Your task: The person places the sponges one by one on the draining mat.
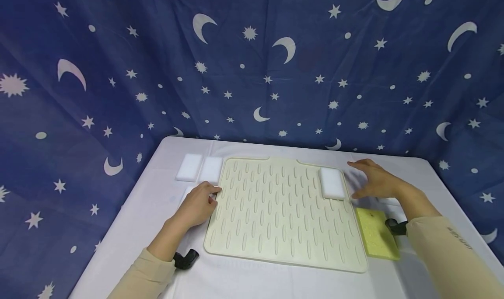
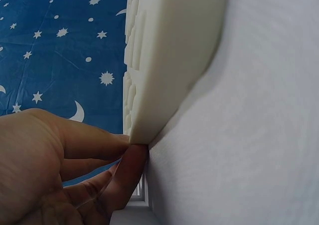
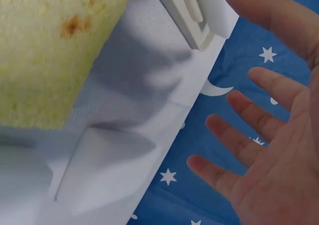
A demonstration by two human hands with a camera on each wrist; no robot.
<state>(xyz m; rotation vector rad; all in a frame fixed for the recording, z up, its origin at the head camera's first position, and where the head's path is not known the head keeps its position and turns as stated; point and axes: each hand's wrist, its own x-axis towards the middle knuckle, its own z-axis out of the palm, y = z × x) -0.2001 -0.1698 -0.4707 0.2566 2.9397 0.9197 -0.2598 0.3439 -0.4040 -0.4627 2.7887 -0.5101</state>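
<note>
A cream ridged drying mat (image 1: 283, 211) lies on the table, with a white sponge block (image 1: 332, 183) on its upper right corner. At the mat's left edge, my left hand (image 1: 199, 205) pinches the rim; the left wrist view shows the mat's side (image 2: 169, 60) between thumb and fingers. My right hand (image 1: 376, 181) hovers just right of the white block, fingers spread and apart from it. In the right wrist view the right palm (image 3: 279, 180) holds nothing. A yellow sponge sheet (image 1: 377, 233) lies below that hand, along the mat's right edge.
Two white blocks, one left (image 1: 190, 167) and one beside it (image 1: 211, 170), lie at the mat's upper left. Another white piece is partly covered by the left hand. More white blocks (image 3: 107, 170) lie near the yellow sheet. A starry blue curtain (image 1: 252, 71) hangs behind the table.
</note>
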